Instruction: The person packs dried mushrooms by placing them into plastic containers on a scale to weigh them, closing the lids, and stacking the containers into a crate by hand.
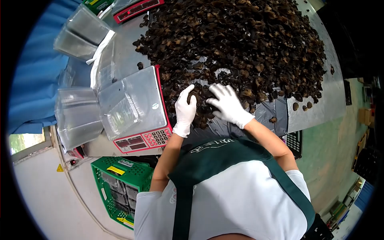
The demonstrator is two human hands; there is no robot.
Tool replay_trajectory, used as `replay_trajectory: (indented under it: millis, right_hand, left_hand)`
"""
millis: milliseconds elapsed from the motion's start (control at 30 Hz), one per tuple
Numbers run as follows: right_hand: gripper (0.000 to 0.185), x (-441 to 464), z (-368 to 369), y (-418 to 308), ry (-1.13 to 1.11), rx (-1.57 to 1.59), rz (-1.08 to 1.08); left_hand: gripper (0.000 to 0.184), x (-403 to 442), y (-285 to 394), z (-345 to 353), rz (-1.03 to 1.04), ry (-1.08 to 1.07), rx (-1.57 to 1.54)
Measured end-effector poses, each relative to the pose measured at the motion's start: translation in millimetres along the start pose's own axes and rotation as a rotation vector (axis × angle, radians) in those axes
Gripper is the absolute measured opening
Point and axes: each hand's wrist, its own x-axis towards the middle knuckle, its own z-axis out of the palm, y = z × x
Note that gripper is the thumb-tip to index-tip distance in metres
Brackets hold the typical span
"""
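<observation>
A large heap of dark brown, dried fungus-like pieces point(240, 44) covers much of the metal table. Both hands wear white gloves at the heap's near edge. My left hand point(185, 111) touches the pieces beside the scale, thumb and fingers apart in a loose curve. To its right, my right hand point(229, 105) lies over the pieces with its fingers spread. Just left of my left hand stands a red-framed scale point(132, 104) with a clear plastic container point(122, 116) on its plate.
Stacks of clear plastic containers point(78, 116) stand left of the scale. A second red scale point(138, 10) is at the top. Below the table, a green crate point(140, 176) holds packed boxes. Dark plastic sheeting point(262, 114) lies along the near edge.
</observation>
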Motion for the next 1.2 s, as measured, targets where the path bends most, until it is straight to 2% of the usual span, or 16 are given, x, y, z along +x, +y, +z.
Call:
replay_trajectory:
  millis: [100, 167, 200, 233, 333, 433, 533, 667, 833, 867, 900, 1033, 1100, 1200]
  right_hand:
    - [0.042, -9.3, -19.4, 38.3, 0.047, -0.205, 0.284]
    - [0.045, -26.0, -30.1, 64.5, 0.184, -0.210, 0.407]
    - [0.047, -37.7, -29.9, 77.0, 0.237, -0.243, 0.469]
    - [0.047, -43.4, -36.1, 85.2, 0.215, -0.248, 0.563]
    - [0.047, -64.8, -35.9, 108.6, 0.314, -0.133, 0.624]
    - [0.050, -76.1, -30.6, 109.1, 0.347, -0.001, 0.708]
    - [0.052, -74.3, -31.3, 97.7, 0.402, -0.026, 0.647]
    - [0.046, -49.6, -39.8, 63.1, 0.503, -0.107, 0.418]
    - [0.044, -20.5, -7.0, 24.9, 0.276, -0.060, 0.241]
    - [0.034, -18.6, 2.0, 25.6, 0.220, -0.103, 0.228]
    - [0.024, -16.2, 9.4, 27.6, 0.199, -0.100, 0.230]
    - [0.014, -18.0, 5.6, 36.2, 0.227, -0.055, 0.252]
    - [0.015, -23.8, -2.4, 43.3, 0.309, 0.136, 0.268]
    - [0.015, -34.5, -40.8, 37.7, 0.393, 0.453, 0.472]
  left_hand:
    - [0.037, -9.6, 0.2, -6.7, 0.016, -0.027, 0.076]
    - [0.040, -16.6, -5.1, -4.9, 0.067, -0.016, 0.192]
    - [0.047, -20.4, -14.6, -3.3, 0.123, -0.032, 0.273]
    - [0.047, -23.2, -11.5, -2.9, 0.120, -0.031, 0.270]
    - [0.069, -25.3, 2.4, -2.8, 0.034, -0.177, 0.456]
    - [0.071, -25.1, 6.9, 1.0, 0.009, -0.328, 0.484]
    - [0.072, -29.5, 1.5, 7.2, 0.070, -0.302, 0.452]
    - [0.074, -23.8, 7.2, 11.2, 0.110, -0.265, 0.430]
    - [0.071, -1.4, 21.3, 31.2, 0.175, -0.262, 0.485]
    - [0.069, 2.9, 13.2, 37.7, 0.261, -0.234, 0.551]
    - [0.067, 7.1, 15.7, 40.1, 0.273, -0.245, 0.589]
    - [0.063, 14.4, 24.1, 36.3, 0.283, -0.229, 0.539]
    - [0.061, 10.4, 22.0, 32.0, 0.275, -0.229, 0.495]
    - [0.052, 6.6, 18.0, 25.9, 0.295, -0.136, 0.433]
